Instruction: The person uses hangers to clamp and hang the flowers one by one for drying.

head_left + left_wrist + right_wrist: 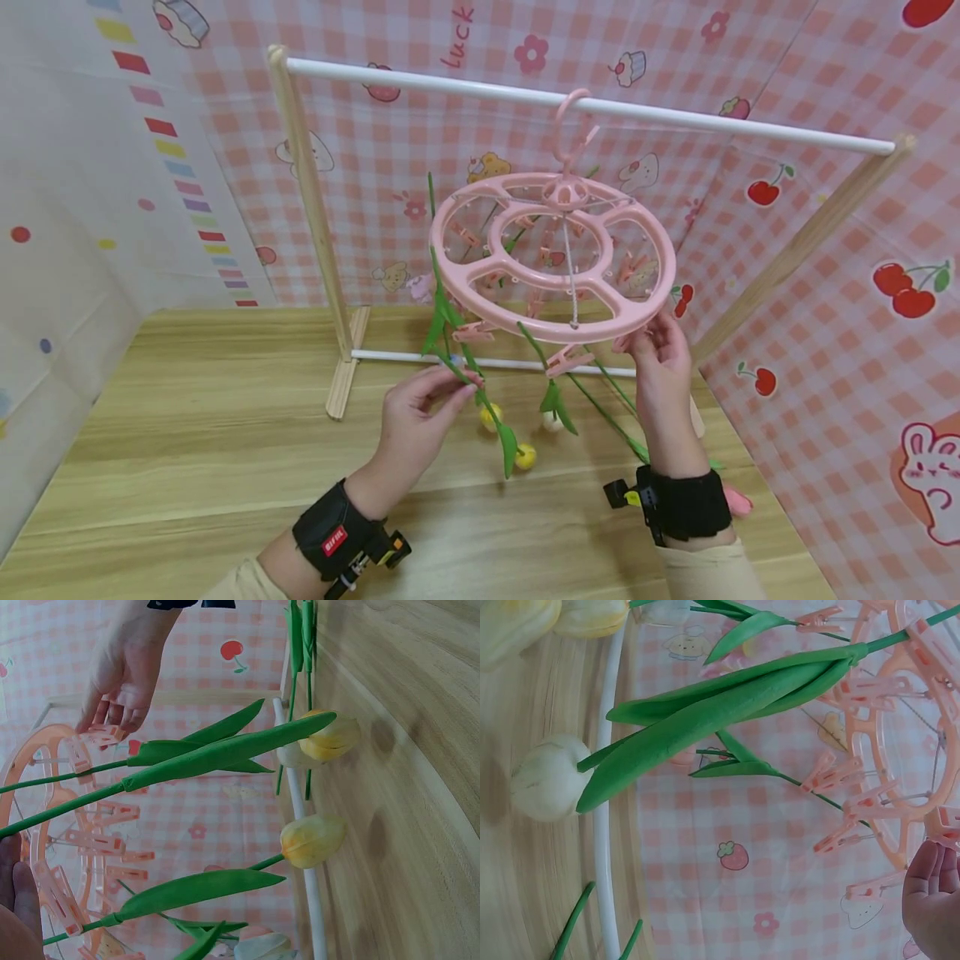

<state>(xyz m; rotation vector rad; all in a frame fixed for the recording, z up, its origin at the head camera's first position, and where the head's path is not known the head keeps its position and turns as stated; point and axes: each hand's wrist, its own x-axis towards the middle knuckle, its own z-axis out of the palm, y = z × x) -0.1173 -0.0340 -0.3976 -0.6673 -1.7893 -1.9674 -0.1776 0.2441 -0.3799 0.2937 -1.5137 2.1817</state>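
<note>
My left hand pinches the green stem of a yellow tulip, whose bloom hangs downward in front of a pink round clip hanger. At the hanger's right front rim, my right hand grips a pink clip between thumb and fingers; nothing shows in that clip. Another yellow tulip hangs head down from a clip at the left. A white tulip hangs likewise from the front clip. Further tulips hang at the back, partly hidden by the hanger.
The hanger's hook loops over the white top rod of a stand with wooden posts. A lower white rod crosses near the wooden table. Loose green stems and a pink bloom lie at the right, partly behind my right arm.
</note>
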